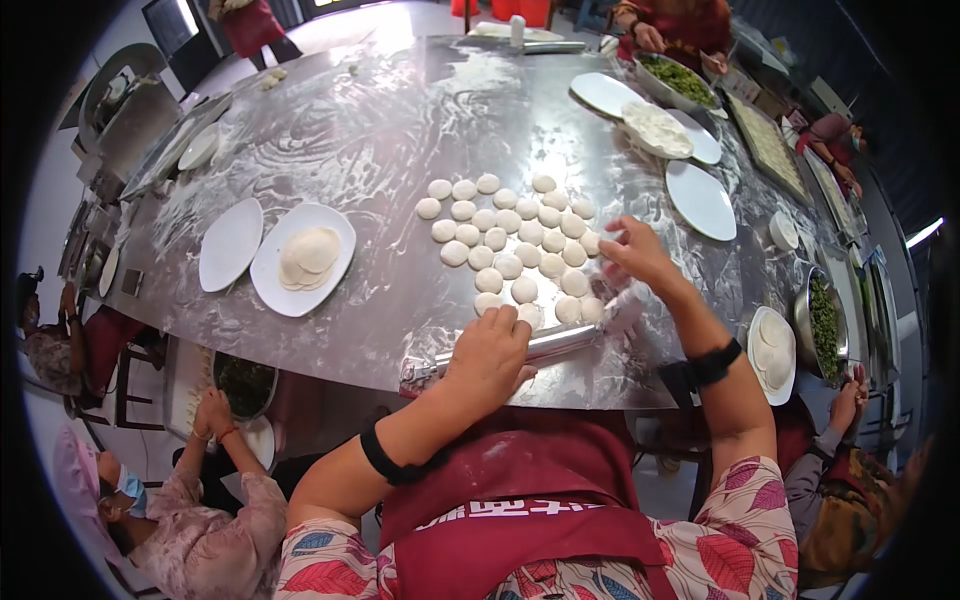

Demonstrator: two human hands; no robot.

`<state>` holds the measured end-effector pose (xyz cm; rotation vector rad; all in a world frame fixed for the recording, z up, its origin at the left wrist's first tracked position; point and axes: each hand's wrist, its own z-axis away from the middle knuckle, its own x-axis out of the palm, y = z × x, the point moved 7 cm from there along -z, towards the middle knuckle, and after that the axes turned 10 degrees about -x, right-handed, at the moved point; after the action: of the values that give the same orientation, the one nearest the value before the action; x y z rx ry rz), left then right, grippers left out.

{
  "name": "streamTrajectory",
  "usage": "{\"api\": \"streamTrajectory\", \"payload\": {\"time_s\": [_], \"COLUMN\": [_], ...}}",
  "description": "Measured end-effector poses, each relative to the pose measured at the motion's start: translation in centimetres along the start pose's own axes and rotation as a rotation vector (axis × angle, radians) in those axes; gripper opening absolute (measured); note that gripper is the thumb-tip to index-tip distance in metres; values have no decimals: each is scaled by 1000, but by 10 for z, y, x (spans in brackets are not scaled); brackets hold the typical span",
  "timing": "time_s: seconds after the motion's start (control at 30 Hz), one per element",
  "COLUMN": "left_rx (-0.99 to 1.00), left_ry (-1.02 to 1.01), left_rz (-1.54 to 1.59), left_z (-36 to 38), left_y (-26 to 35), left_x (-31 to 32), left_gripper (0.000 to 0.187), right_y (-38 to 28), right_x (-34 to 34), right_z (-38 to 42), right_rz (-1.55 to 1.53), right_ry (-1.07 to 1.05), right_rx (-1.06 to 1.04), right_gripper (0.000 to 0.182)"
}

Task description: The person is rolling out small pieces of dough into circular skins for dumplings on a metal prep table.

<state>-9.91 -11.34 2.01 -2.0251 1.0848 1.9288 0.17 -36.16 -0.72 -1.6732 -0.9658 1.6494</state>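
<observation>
Many small flattened dough rounds [509, 266] lie in a loose cluster on the floured metal table in front of me. My left hand [492, 352] rests palm down at the cluster's near edge, its fingers stretched over the nearest rounds and the shiny metal roller [560, 341] along the table edge. The underside of those fingers is hidden. At the cluster's right side, my right hand [636, 254] hovers with fingers apart, close to a dough round [590, 243]. Nothing visible is held in it.
Thin dough wrappers sit on a white plate [337, 262] at left, beside another plate [231, 245]. Another stack of wrappers [772, 350] is on the right. Further back are a plate of flour [657, 130] and a bowl of green filling [676, 80]. Co-workers sit around the table.
</observation>
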Motion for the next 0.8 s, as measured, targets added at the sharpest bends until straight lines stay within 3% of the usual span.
{"api": "streamTrajectory", "payload": {"time_s": [0.03,0.07,0.17,0.27,0.37,0.5,0.53,0.63,0.73,0.77,0.8], "left_rx": [-28,-56,26,112,156,121,114,108,105,108,108], "left_ry": [-56,-112,-115,-151,-144,-112,-90,-113,-119,-147,-176], "left_rz": [14,31,41,48,98,139,130,143,166,172,179], "left_z": [0,0,-4,-7,-6,-4,-4,-8,-11,-13,-14], "left_y": [-1,-2,3,14,19,20,20,21,19,19,19], "left_x": [1,5,11,23,26,15,11,9,7,7,7], "left_gripper": [49,48,46,45,47,49,49,50,50,50,50], "right_y": [-5,-28,-13,-26,-39,-50,-51,-39,-2,11,10], "right_x": [-10,-13,3,21,35,27,15,-34,-106,-128,-145], "right_z": [2,16,45,41,31,19,16,-8,-53,-67,-78], "right_rz": [201,250,301,459,352,435,434,537,563,577,607], "right_ry": [-30,-107,-416,-418,-357,-416,-453,-375,17,168,214], "right_rx": [-35,78,-82,-196,-211,-349,-223,-184,-231,-353,-285], "right_gripper": [37,35,29,34,35,32,31,28,24,25,25]}}
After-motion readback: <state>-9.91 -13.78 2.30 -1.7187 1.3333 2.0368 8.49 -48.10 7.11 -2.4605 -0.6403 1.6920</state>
